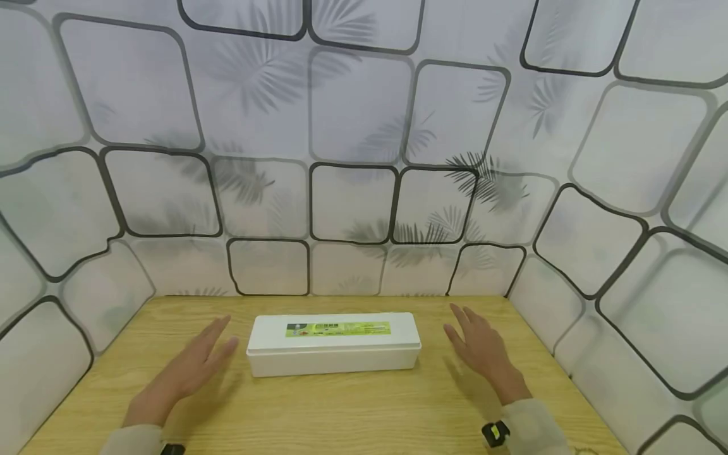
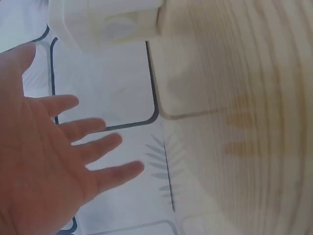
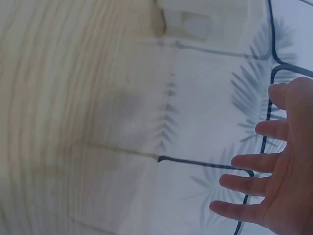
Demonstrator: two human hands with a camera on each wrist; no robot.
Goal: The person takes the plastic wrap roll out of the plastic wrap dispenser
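Note:
A long white lidded box (image 1: pixel 335 361) lies crosswise on the wooden table, a green and yellow label (image 1: pixel 338 329) on its lid. To its left, my left hand (image 1: pixel 190 363) hangs over the tabletop, empty and apart from the box. My right hand (image 1: pixel 482 347) is on the other side, also empty, its fingers spread. In the left wrist view the left palm (image 2: pixel 44 156) and its straight fingers show, with a corner of the box (image 2: pixel 105 22) above. The right wrist view has the right hand (image 3: pixel 279 176) at the edge, with the box's end (image 3: pixel 210 22) at the top.
The table (image 1: pixel 341 411) has a light wood-grain surface. Behind it and along both sides stand pale walls (image 1: pixel 352 107) with dark rounded squares and leaf prints. A dark band with a small device (image 1: pixel 496 433) sits at the right wrist.

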